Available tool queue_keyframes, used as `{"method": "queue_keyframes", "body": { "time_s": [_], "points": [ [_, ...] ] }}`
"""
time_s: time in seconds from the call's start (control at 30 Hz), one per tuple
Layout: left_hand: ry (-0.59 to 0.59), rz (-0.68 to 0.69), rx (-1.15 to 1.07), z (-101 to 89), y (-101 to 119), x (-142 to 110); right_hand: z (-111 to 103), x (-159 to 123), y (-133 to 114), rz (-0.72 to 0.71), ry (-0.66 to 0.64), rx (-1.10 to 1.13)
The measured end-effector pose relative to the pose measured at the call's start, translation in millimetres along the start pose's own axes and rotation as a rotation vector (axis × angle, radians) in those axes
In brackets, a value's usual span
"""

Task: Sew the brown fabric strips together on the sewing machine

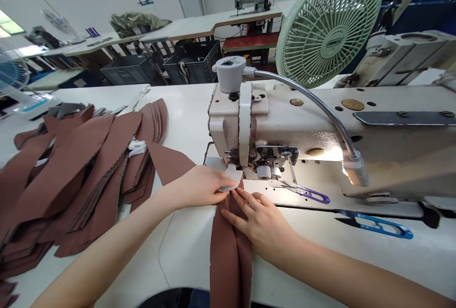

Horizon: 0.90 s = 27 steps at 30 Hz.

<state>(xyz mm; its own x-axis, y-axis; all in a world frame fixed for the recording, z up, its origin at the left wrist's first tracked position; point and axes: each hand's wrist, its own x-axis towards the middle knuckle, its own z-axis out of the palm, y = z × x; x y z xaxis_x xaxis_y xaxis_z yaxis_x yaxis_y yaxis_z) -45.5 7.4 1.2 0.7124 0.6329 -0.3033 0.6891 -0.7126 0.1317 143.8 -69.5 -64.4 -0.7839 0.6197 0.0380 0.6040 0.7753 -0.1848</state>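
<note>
A long brown fabric piece (223,251) runs from the table's front edge up to the sewing machine (228,108). My left hand (201,185) pinches a small white-grey strip (233,175) just in front of the needle area. Beside it, my right hand (261,220) lies with its fingers spread on the brown fabric, fingertips close to the strip. Another brown panel (171,160) reaches out to the left behind my left hand. The needle itself is hidden behind the machine's parts and my fingers.
Stacks of brown cut pieces (71,170) cover the table's left side. Purple thread snips (313,194) lie on the machine bed, blue snips (386,226) on the table to the right. A lamp (354,168) hangs low over the bed; a green fan (329,30) stands behind.
</note>
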Motion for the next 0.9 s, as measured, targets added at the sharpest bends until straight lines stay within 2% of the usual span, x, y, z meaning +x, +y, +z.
{"method": "queue_keyframes", "body": {
  "time_s": [0.1, 0.2, 0.47, 0.57, 0.67, 0.9],
  "points": [
    [-0.065, -0.023, -0.028, -3.4, 6, 4, 6, 1, -1, 0.024, 0.09, -0.071],
    [-0.056, -0.075, 0.016, -2.7, 16, 9, 11, 3, -3, 0.039, 0.163, -0.133],
    [-0.059, -0.198, 0.117, 3.3, 31, 19, 23, 13, -12, 0.09, 0.214, -0.173],
    [-0.07, -0.25, 0.129, 5.5, 36, 23, 29, 12, -15, 0.073, 0.266, -0.219],
    [-0.069, -0.306, 0.11, 5.8, 40, 20, 29, 8, -18, 0.053, 0.249, -0.223],
    [-0.007, -0.148, 0.003, 5.0, 37, 4, 16, -1, -25, 0.018, 0.155, -0.206]
  ]
}}
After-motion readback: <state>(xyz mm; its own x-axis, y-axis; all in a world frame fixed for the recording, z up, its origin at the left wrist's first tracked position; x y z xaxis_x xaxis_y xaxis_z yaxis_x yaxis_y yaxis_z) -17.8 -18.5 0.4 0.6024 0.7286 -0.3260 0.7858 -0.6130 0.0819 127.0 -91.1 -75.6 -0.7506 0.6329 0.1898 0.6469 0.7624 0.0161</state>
